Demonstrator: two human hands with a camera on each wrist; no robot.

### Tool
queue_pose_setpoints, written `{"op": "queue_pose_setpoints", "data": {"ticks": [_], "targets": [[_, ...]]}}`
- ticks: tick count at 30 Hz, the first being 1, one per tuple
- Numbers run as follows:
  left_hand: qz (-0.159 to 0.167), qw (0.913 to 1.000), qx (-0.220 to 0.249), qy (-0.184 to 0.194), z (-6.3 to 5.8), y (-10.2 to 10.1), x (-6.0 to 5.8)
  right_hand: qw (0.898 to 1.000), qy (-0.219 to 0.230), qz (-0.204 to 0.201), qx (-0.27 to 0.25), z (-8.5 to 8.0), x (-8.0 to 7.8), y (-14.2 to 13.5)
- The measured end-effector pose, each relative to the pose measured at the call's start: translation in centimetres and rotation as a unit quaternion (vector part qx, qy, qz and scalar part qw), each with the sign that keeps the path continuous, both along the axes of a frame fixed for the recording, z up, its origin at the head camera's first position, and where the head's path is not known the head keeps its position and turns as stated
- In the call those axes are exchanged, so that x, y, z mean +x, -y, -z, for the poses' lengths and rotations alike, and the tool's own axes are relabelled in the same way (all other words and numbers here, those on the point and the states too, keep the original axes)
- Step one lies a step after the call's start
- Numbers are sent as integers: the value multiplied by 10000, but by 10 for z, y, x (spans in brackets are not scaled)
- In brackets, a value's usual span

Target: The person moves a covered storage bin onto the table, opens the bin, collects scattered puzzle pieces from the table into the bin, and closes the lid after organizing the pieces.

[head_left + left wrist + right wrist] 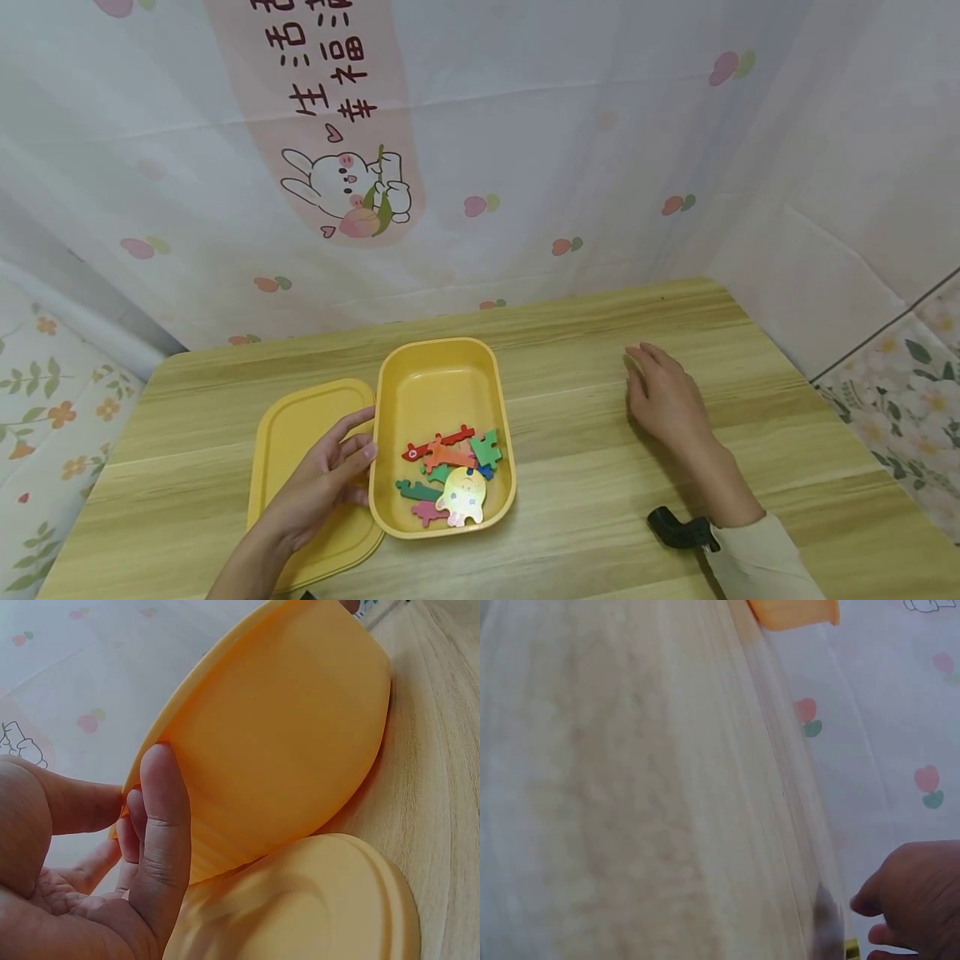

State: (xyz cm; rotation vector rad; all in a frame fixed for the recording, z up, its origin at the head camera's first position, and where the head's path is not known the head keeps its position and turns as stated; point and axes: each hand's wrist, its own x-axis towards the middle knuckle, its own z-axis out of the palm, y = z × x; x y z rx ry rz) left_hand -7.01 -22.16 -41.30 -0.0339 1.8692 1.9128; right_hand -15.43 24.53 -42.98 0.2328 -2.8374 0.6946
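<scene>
A yellow plastic box [438, 387] stands uncovered on the table, with several colourful puzzle pieces [450, 454] heaped toward its near end. Among them lies a yellow animal-head piece [462, 497]. My left hand [330, 475] pinches the box's left rim, thumb on one side and fingers on the other. The yellow lid [315, 400] lies flat, partly under that hand. My right hand [667, 400] is low over the table, well right of the box, fingers bent downward. A small shiny yellow piece [852, 948] shows at its fingertips, mostly hidden.
The wooden table [577, 467] ends at a printed cloth [525, 150] along the back. A black strap part [678, 529] sits by the right sleeve. Side cloths with flowers hang at left and right.
</scene>
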Motion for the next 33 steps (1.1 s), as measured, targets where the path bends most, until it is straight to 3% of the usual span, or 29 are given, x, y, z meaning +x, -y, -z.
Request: {"op": "queue_pose_setpoints", "data": {"ticks": [3,8,14,20,33], "targets": [[7,10000,22,-6,0,0,0,9999,106,-11,31,1,0,-1],[5,10000,11,-13,0,0,1,9999,-131,-21,97,3,0,-3],[-28,10000,-3,-27,-1,0,1,9997,165,144,144,4,2,-4],[-27,10000,27,-45,-1,0,1,9993,-11,275,264,4,3,-6],[-37,10000,76,-43,1,0,0,9935,530,877,488,-2,7,-8]]}}
